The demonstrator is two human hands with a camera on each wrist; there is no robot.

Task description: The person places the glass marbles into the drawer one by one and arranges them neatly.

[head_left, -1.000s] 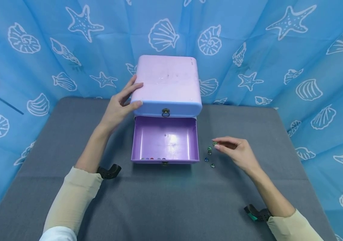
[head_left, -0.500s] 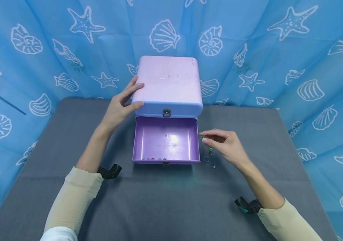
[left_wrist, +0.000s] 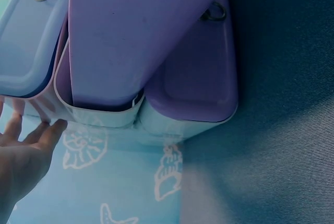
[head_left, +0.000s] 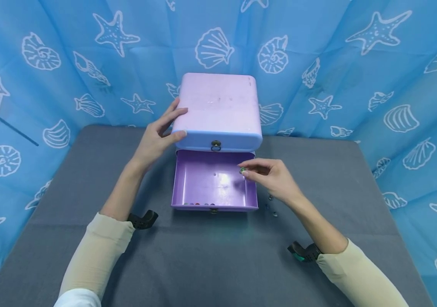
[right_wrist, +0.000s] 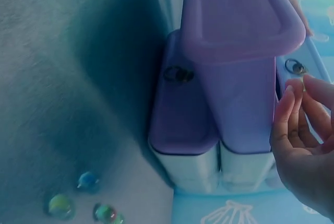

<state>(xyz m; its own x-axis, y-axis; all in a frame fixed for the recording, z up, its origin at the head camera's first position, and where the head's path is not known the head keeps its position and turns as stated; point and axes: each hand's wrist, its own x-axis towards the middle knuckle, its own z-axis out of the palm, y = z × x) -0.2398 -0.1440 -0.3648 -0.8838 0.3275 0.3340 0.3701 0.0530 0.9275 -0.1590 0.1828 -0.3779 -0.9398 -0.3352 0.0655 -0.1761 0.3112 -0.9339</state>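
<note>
My right hand (head_left: 276, 179) pinches a green marble (head_left: 242, 170) between thumb and fingertips, above the right side of a pulled-out purple drawer (head_left: 203, 185). Along the drawer's front wall lie several small marbles (head_left: 197, 204). The drawer belongs to a small cabinet (head_left: 218, 102) with a pale pink top. With fairly straight fingers, my left hand (head_left: 157, 136) rests against the cabinet's upper left edge. In the left wrist view, the fingers (left_wrist: 49, 135) touch its side wall. Several loose marbles (right_wrist: 88, 181) lie on the table right of the drawer, partly hidden in the head view by my right wrist.
Above the pulled-out drawer is a closed blue drawer (head_left: 195, 140) with a ring pull (head_left: 216, 146). A closed purple drawer (left_wrist: 195, 78) sits below. Grey cloth covers the table (head_left: 210, 256). A blue curtain (head_left: 157, 64) printed with shells hangs right behind the cabinet.
My right hand has carried the green marble leftward from the table, past the drawer's right wall, to over the drawer. My left hand keeps its place on the cabinet; the view has shifted slightly.
</note>
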